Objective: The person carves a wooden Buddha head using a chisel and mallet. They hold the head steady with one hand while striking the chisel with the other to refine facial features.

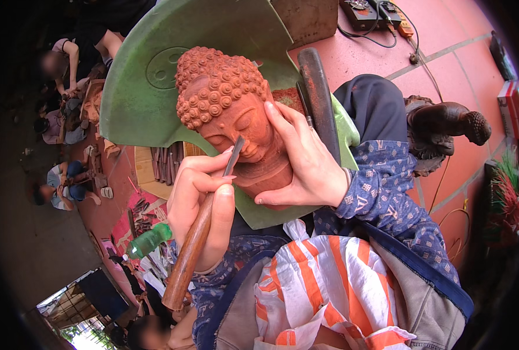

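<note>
A reddish-brown carved Buddha bust with rows of curls leans back, slightly tilted, against a green plastic support. My left hand is closed around a chisel, its fingers pinching the dark metal shaft near the wooden handle. The chisel's flat tip meets the bust's face beside the nose. Around the bust's right side my right hand is gripping, index finger along the cheek and thumb low on the chest. A dark, dust-covered bar stands behind that hand.
Several tools lie in a cardboard box at the left, near a green bottle. A dark carved figure rests on the red tiles at right. A black box with cables is at the top. Other people sit working far left.
</note>
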`<state>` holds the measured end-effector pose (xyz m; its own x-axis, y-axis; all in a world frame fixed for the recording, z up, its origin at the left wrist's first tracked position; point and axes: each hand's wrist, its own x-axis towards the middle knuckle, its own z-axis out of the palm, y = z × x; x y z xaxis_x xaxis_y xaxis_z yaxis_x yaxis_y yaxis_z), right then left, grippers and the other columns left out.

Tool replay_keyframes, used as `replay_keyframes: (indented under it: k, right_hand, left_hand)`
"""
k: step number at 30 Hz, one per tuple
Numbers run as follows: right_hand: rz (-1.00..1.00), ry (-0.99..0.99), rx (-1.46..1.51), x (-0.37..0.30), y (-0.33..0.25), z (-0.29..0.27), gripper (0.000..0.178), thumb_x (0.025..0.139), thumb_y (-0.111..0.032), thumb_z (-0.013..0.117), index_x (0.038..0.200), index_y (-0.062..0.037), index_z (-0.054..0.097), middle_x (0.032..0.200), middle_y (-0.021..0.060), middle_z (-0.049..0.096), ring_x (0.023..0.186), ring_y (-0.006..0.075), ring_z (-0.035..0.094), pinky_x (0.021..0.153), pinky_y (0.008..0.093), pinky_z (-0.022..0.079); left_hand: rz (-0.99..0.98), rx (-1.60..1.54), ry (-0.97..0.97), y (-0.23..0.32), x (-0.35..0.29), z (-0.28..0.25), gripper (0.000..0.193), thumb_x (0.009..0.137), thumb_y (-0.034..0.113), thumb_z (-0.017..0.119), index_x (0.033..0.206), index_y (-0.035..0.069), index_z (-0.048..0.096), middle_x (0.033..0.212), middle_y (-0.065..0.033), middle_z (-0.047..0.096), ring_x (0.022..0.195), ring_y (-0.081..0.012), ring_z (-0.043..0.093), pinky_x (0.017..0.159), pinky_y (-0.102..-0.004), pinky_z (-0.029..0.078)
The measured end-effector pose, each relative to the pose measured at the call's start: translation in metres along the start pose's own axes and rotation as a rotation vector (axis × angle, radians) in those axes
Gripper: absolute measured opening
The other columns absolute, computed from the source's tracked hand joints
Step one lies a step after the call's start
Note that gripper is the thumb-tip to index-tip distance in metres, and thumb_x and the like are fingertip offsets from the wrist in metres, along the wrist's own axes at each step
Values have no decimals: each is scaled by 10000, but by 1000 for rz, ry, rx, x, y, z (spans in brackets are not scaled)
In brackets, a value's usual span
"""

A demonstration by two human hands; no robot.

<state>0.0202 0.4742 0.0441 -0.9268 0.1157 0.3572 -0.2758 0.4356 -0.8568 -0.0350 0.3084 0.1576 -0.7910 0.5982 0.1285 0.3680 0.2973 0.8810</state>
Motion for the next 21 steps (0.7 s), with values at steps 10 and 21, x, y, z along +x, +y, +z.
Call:
replay_keyframes:
  k: [10, 21]
  right_hand:
    - [4, -2, 9, 0, -1, 2, 1238, 547, -383, 870, 1494, -16, 162, 1359, 327, 310, 1226, 483, 391, 1010, 481, 367]
    - [-3, -3, 8, 0, 0, 1, 1237, 549, -381, 869, 1494, -13, 161, 1362, 333, 307, 1222, 492, 392, 1009, 486, 368]
  left_hand:
    - [44, -318, -315, -23, 12, -31, 23, 850, -24, 556, 851, -46, 550, 1090, -256, 587, 1151, -362, 576, 1106, -547, 311]
    - [34, -132, 134, -9, -11, 11, 203, 925, 135, 526, 887, -40, 432, 1124, -263, 503, 1126, -406, 575, 934, -485, 519]
